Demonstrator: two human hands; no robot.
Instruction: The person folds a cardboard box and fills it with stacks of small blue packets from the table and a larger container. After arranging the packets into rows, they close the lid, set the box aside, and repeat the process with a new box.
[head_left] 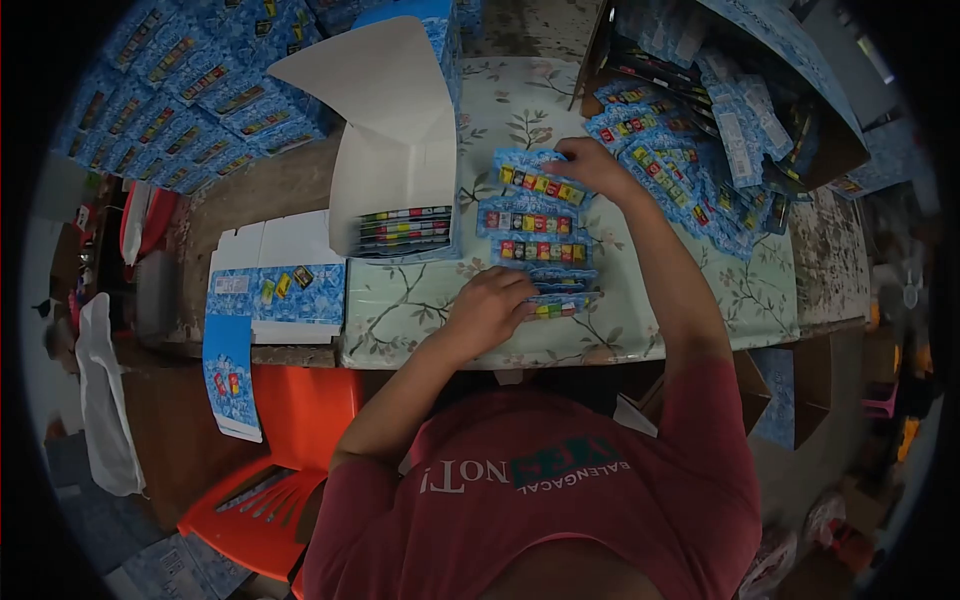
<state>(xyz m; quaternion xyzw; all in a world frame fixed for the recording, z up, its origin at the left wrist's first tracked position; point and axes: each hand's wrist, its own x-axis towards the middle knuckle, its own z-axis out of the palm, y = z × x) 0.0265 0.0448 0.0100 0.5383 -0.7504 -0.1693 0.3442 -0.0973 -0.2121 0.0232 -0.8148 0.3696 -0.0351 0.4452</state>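
Note:
Several flat blue packets (530, 222), printed with rows of small coloured pictures, lie overlapping in a column on the flowered tablecloth in front of me. My right hand (595, 168) pinches the far packet (540, 183) at its upper right edge; that packet lies tilted. At the near end, my left hand (490, 308) has curled fingers against the left side of a small pile of packets (562, 290). Left of the column stands an open blue-and-white carton (395, 165), its flap raised, with a stack of packets (405, 232) inside.
A brown cardboard box (835, 150) lies on its side at right, loose packets (680, 180) spilling onto the tablecloth (400, 310). Many blue boxes (190, 90) are stacked at back left. Flattened cartons (275, 275) overhang the table's front edge near an orange chair (290, 420).

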